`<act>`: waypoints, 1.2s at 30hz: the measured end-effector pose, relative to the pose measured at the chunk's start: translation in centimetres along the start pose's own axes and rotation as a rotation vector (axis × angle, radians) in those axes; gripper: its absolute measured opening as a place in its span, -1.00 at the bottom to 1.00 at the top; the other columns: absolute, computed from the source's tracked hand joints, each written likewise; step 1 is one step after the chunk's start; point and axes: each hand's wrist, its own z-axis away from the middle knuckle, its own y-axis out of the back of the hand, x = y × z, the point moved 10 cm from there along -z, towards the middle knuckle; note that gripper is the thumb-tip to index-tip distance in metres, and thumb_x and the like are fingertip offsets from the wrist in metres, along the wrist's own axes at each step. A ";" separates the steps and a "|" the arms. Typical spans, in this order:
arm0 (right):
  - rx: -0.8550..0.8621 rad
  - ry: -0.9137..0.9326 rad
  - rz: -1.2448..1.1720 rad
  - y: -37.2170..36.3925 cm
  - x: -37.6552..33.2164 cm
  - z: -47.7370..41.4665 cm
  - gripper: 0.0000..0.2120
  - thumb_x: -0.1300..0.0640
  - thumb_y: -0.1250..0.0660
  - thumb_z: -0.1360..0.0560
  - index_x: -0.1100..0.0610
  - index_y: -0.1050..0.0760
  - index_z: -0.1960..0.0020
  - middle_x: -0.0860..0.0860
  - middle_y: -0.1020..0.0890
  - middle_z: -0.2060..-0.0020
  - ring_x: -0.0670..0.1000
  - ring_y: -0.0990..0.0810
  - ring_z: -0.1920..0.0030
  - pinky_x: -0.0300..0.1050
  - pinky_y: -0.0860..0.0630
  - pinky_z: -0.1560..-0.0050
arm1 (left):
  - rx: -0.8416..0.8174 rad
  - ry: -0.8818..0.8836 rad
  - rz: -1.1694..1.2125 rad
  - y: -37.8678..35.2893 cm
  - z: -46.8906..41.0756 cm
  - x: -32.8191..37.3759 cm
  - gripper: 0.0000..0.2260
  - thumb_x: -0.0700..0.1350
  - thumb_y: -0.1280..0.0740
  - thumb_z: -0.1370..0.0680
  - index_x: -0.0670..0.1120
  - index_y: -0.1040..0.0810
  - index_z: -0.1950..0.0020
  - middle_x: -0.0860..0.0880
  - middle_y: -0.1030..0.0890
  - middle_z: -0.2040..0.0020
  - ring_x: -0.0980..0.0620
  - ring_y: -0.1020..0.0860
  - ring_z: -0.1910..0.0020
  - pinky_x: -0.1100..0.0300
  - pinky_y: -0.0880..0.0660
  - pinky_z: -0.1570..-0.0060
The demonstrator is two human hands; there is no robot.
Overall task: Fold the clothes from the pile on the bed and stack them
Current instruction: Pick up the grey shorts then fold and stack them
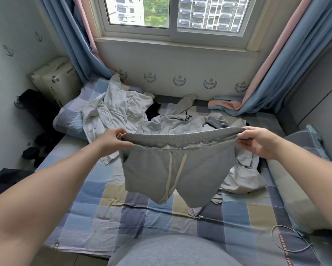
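1. Grey shorts hang in the air over the bed. They're stretched out by the waistband, legs dangling, with both drawstring ends down the front.
2. Left hand has the left end of the waistband. The grip is a pinch on the fabric, with the fingertips partly hidden by the band.
3. Right hand holds the right end, fingers curled round the band, tips tucked out of sight.
4. The pile lies behind the shorts, toward the window. The shorts block its middle, so I can't count pieces (pale stuff, something grey, a dark bit).
5. More pale cloth pokes out beside the shorts' right leg, mostly covered.
6. Dark stuff on the floor at left is too murky to name.
7. A thin cable loops on the bed at lower right, and I can't see where it ends.
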 end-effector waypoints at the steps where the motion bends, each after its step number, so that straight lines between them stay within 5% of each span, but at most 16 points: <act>1: -0.013 0.035 0.000 -0.2 -0.3 0.2 -0.73 0.48 -0.23 -0.53 0.15 -0.56 0.03 0.05 -0.62 0.21 -0.01 -0.62 0.20 -0.22 -0.63 0.13 | -0.008 -0.070 -0.183 -0.2 0.1 0.5 -0.72 -0.12 -0.57 -0.41 -0.06 -0.56 -0.04 -0.02 -0.57 0.12 -0.01 -0.53 0.15 0.12 -0.46 0.15; 4: 0.111 0.152 0.168 0.8 -1.2 0.1 -0.61 0.60 -0.23 -0.47 0.24 -0.55 -0.15 0.08 -0.63 0.12 0.03 -0.64 0.06 -0.21 -0.62 0.01 | 0.143 -0.272 -0.463 0.0 0.6 2.2 -0.73 -0.24 -0.43 -0.45 -0.10 -0.52 -0.12 -0.05 -0.50 0.02 -0.17 -0.52 -0.02 0.00 -0.47 0.03; 8: 0.321 0.299 0.470 1.7 -3.1 0.3 -0.89 0.37 -0.39 -0.52 0.21 -0.61 0.01 0.12 -0.66 0.17 0.19 -0.67 0.04 0.15 -0.63 -0.13 | 0.338 -0.321 -0.447 1.8 1.0 3.0 -0.88 -0.34 -0.35 -0.48 -0.21 -0.51 0.01 -0.18 -0.52 0.07 -0.23 -0.51 0.03 0.04 -0.36 0.12; 13: 0.455 0.375 0.970 0.2 -3.4 3.6 -0.82 0.09 -0.32 -0.58 0.07 -0.48 0.19 0.05 -0.59 0.25 0.18 -0.52 0.14 0.00 -0.39 0.17 | 0.295 -0.249 -0.381 2.7 1.7 0.7 -0.92 -0.31 -0.34 -0.48 -0.18 -0.48 0.12 -0.15 -0.55 0.15 -0.18 -0.49 0.11 0.03 -0.32 0.18; 18: 0.400 0.267 0.989 -1.6 2.3 6.8 -0.78 0.02 -0.33 -0.60 0.07 -0.43 0.18 0.05 -0.56 0.27 0.18 -0.53 0.15 0.10 -0.48 0.12 | 0.163 -0.179 -0.380 1.9 5.0 -3.8 -0.88 -0.23 -0.39 -0.54 -0.11 -0.47 0.12 -0.10 -0.55 0.22 -0.19 -0.51 0.15 0.04 -0.35 0.22; 22: 0.383 0.248 0.961 -4.7 6.8 10.5 -0.85 0.09 -0.32 -0.61 0.13 -0.47 0.10 -0.01 -0.52 0.27 0.13 -0.48 0.15 0.00 -0.35 0.17 | 0.046 -0.140 -0.371 2.0 8.8 -8.3 -0.82 -0.12 -0.37 -0.59 0.08 -0.45 0.16 0.03 -0.53 0.25 -0.12 -0.52 0.14 0.06 -0.35 0.21; 25: 0.377 0.244 0.907 -7.5 10.0 13.6 -0.83 0.07 -0.35 -0.60 0.14 -0.48 0.11 0.04 -0.55 0.27 0.15 -0.49 0.17 -0.01 -0.31 0.23 | -0.015 -0.091 -0.325 3.3 11.8 -11.8 -0.96 -0.02 -0.37 -0.57 0.10 -0.53 0.05 -0.01 -0.62 0.12 -0.14 -0.56 0.04 -0.02 -0.50 0.02; 27: 0.372 0.253 0.913 -9.6 11.6 15.5 -0.80 0.05 -0.36 -0.60 0.17 -0.50 0.08 0.08 -0.56 0.24 0.13 -0.47 0.19 -0.01 -0.31 0.26 | -0.003 -0.091 -0.233 4.5 13.5 -13.5 -0.88 0.06 -0.37 -0.51 0.11 -0.55 -0.03 0.01 -0.66 0.05 -0.12 -0.58 -0.01 -0.06 -0.52 -0.07; 31: 0.365 0.265 0.930 -12.6 13.6 18.0 -0.79 0.04 -0.36 -0.59 0.19 -0.52 0.08 0.07 -0.57 0.25 0.10 -0.48 0.21 -0.13 -0.31 0.32 | 0.069 -0.074 -0.146 6.5 16.2 -16.1 -0.90 -0.17 -0.37 -0.58 0.03 -0.52 0.07 0.07 -0.58 0.16 -0.05 -0.52 0.08 0.10 -0.37 0.16; 36: 0.392 0.295 0.915 -14.5 13.6 18.8 -0.74 0.01 -0.39 -0.57 0.19 -0.50 0.13 0.04 -0.53 0.32 0.09 -0.46 0.26 -0.10 -0.30 0.34 | 0.117 -0.026 -0.177 8.5 16.9 -18.4 -0.78 -0.11 -0.31 -0.62 0.01 -0.41 0.22 0.03 -0.49 0.27 -0.11 -0.46 0.19 0.06 -0.25 0.26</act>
